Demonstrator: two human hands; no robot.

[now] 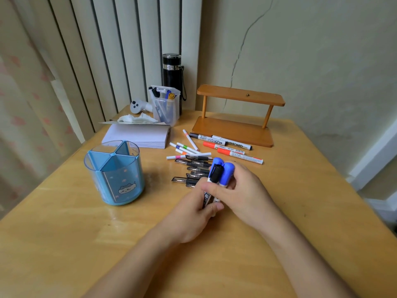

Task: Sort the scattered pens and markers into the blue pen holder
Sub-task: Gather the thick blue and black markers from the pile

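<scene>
The left hand and the right hand together grip a bundle of markers above the tabletop, just right of centre. The left hand wraps the lower barrels; the right hand closes around the upper part. The bundle's long axis runs nearly upright, leaning slightly away from the camera, caps up: two blue caps and one black cap. Black print on one white barrel shows between the fingers but is not legible; the lower ends are hidden inside the left hand.

The blue pen holder stands upright to the left of the hands, well apart from them. Partitions divide it into compartments, all visibly empty. A cartoon animal face is printed on its wall.

Behind the hands lie black gel pens, roughly parallel with long axes left to right; the right hand hides their right ends. Beyond them, thin white pens lie fanned at differing angles. Further right, a black-capped marker reads "WHITEBOARD", lying left to right and tilted. Two orange-capped markers lie parallel to it; their print is too small to read.

A wooden shelf, a clear pen box, a black flask and a paper stack occupy the far edge.
</scene>
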